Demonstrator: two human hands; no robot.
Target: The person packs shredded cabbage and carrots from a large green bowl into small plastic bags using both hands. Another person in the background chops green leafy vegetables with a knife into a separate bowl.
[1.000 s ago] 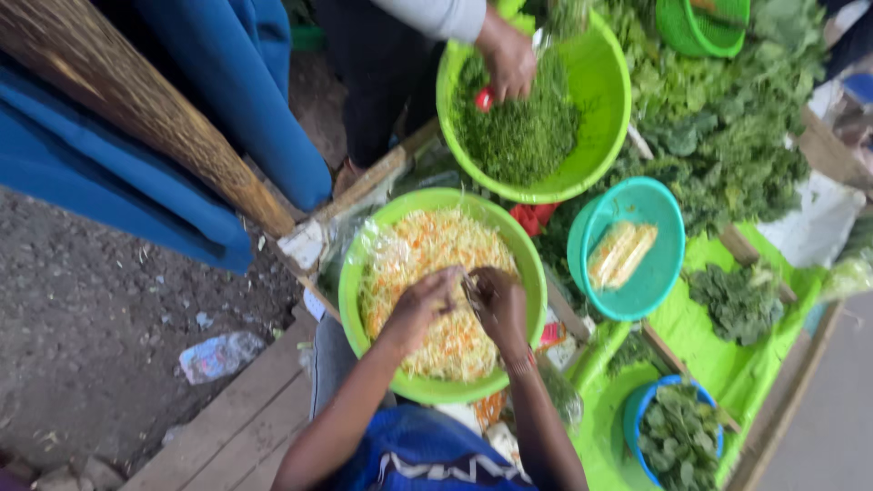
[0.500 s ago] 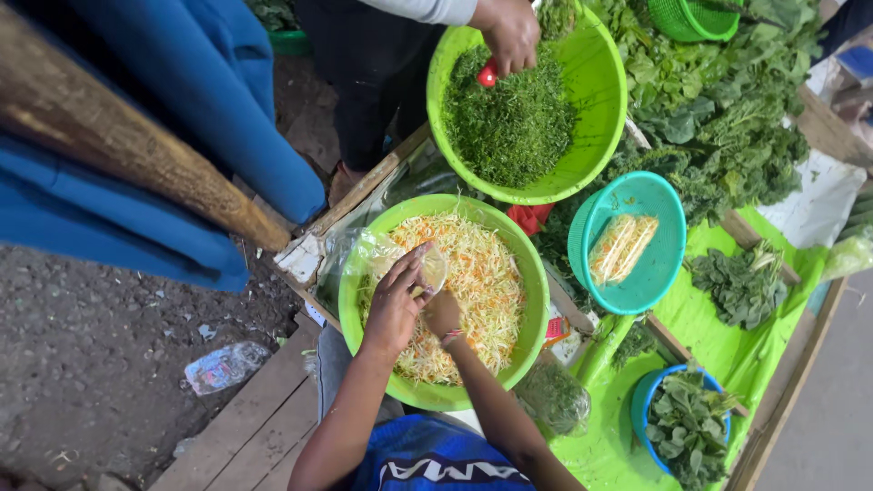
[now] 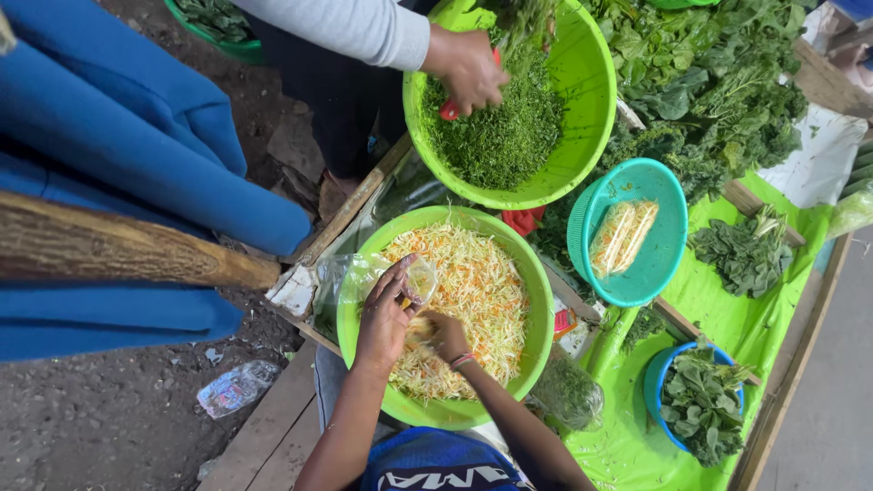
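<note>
A large green basin [image 3: 364,364] holds shredded cabbage and carrot [image 3: 482,291]. My left hand [image 3: 382,323] is over its left side, pinching a small clear plastic bag [image 3: 420,278] at its mouth. My right hand [image 3: 446,336] is just right of it, closed on a handful of the shredded mix, close to the bag's opening. Both my forearms reach in from the bottom edge.
Another person's hand [image 3: 468,68] with a grey sleeve works in a second green basin [image 3: 591,100] of chopped greens. A teal basin [image 3: 673,255] holds sliced cabbage. A blue bowl [image 3: 655,391] and loose leafy greens [image 3: 718,100] lie on the green sheet [image 3: 755,318]. A wooden pole [image 3: 136,250] crosses at left.
Both my hands were down in the shredded mix. My left hand has since come up holding the plastic bag, and my right hand has brought a handful to it.
</note>
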